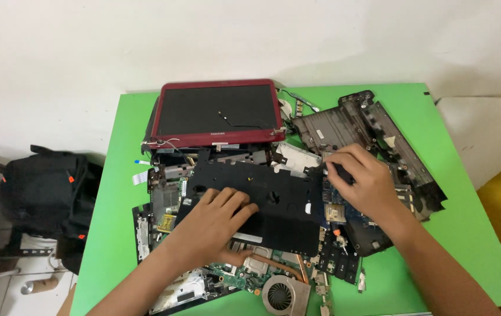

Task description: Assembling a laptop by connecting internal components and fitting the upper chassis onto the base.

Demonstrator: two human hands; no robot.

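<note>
Pressing down with spread fingers, the left hand (218,225) lies flat on a flat black plastic panel (274,202) at the middle of the bright green tabletop (467,222) — palm on it, nothing clenched. The right hand (361,184) pinches the panel's upper right edge between thumb and curled fingers; what the fingertips press there is hidden under the hand. Beneath the panel a green circuit board with a round fan (282,292) shows only in part, its lower end cut off by the frame. Behind stands a red-framed laptop screen (215,114), and a dark grey plastic laptop base shell (373,134) lies to the right. A black backpack (43,190) sits on the floor at left — partly in shadow.
</note>
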